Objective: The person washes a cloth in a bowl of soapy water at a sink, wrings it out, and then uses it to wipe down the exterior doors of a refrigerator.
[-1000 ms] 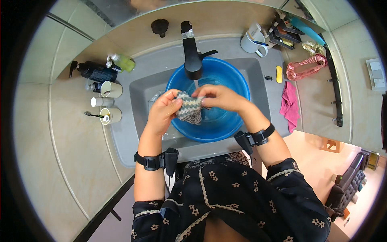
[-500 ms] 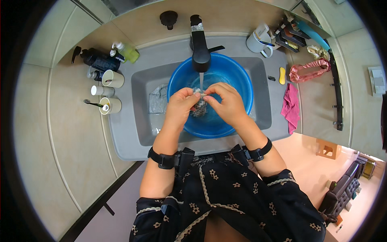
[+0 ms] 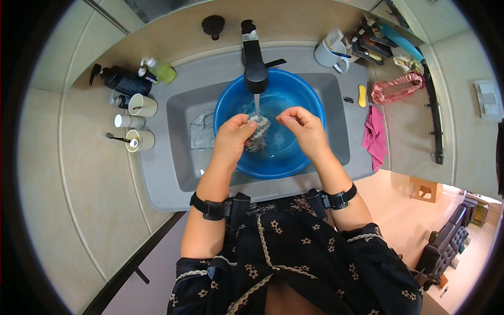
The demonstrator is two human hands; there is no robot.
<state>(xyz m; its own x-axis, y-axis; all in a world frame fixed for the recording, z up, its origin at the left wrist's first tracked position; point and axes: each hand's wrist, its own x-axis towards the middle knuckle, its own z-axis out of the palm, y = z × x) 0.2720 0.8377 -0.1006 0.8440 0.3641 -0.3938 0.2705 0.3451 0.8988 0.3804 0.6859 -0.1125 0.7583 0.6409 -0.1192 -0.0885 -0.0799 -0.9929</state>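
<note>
While the black single-lever faucet (image 3: 255, 73) runs | left hand (image 3: 230, 139) pinches grey-white knitted cloth (image 3: 258, 131) over round blue plastic basin (image 3: 278, 170) | right hand (image 3: 306, 134) apart, fingers narrow, grip unclear

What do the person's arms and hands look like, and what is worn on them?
The left hand and right hand are bare. Each forearm wears a black strap with a boxy black device. Dark sleeves show pale flowers and cream trim.

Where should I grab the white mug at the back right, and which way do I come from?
Probably the handle of the white mug, from its near right: the loop juts out that way, while a slim blue stick pokes from its mouth.
</note>
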